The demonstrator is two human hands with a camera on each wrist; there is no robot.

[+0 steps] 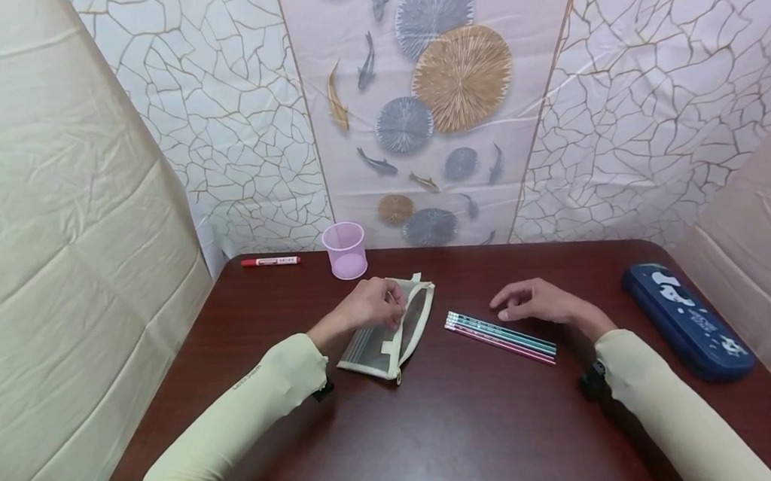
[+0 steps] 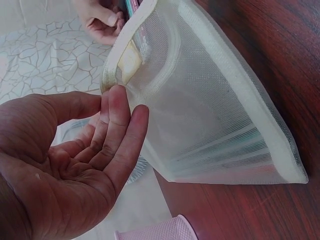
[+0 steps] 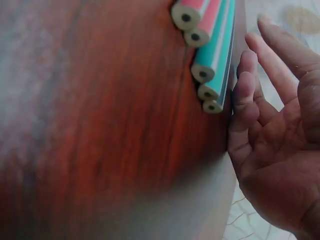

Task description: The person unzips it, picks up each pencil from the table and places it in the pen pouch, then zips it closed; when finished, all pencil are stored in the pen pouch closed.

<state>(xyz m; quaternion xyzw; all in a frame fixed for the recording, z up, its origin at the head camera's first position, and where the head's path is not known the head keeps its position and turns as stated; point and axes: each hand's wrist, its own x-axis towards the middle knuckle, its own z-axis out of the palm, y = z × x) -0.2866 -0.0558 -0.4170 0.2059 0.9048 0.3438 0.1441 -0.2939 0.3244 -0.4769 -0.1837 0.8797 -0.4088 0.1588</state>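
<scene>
Left hand (image 1: 371,303) pinches the mesh pouch (image 1: 362,352); right hand (image 1: 541,301), loosely bent and empty, is at one o'clock from the pencils (image 1: 502,336).

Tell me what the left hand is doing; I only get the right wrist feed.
Observer: The left hand pinches the pouch at the rim of its opening.
Operator: Where's the pouch relative to the pencils?
Observer: Left of them, in the head view.
Operator: What sits to the right of the right hand?
Observer: A dark blue case, near the right edge of the table.
</scene>
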